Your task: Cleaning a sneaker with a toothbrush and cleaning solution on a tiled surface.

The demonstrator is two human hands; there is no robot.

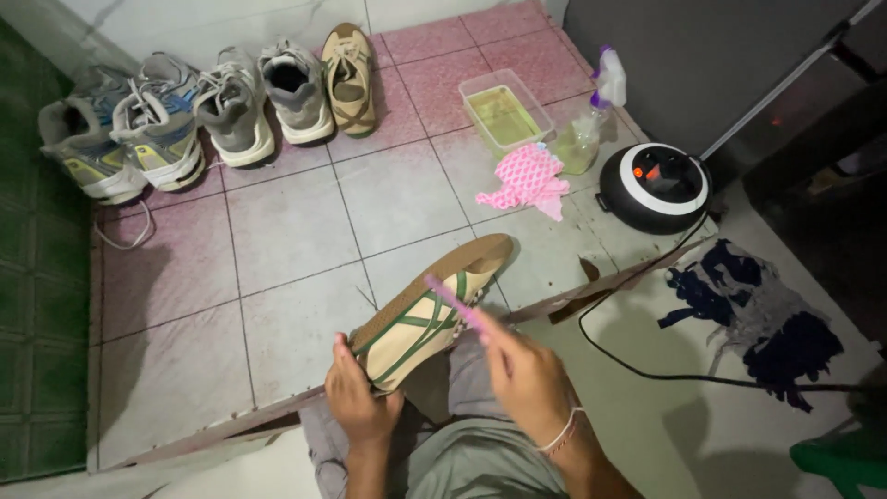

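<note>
A tiled floor (277, 231) fills most of the view, laid in pale grey and worn pink squares with dark grout lines; it stands a step above a smooth pale floor (647, 407) in the foreground, its broken edge running diagonally from lower left to right; a strip of green tiles (37, 305) borders it on the left, and a dark grey wall (702, 65) rises at the upper right. Along the far edge, five shoes (203, 106) stand in a row, grey trainers and one tan shoe; on the lower floor to the right lies a heap of dark blue and grey rags (758, 319), with a black cable (637, 365) curving past it. A round black and white appliance (654, 185) sits at the corner of the tiles; beside it are a clear tub (504, 113) of yellowish liquid, a spray bottle (591, 115), and a pink cloth (527, 180). Over the person's lap, the cream shoe with green stripes (425, 319) is tipped on its side, brown sole facing left; the left hand (358, 393) wraps its heel with fingers closed around it; the right hand (527, 370) pinches a pink toothbrush (451, 300) whose head touches the shoe's side.
</note>
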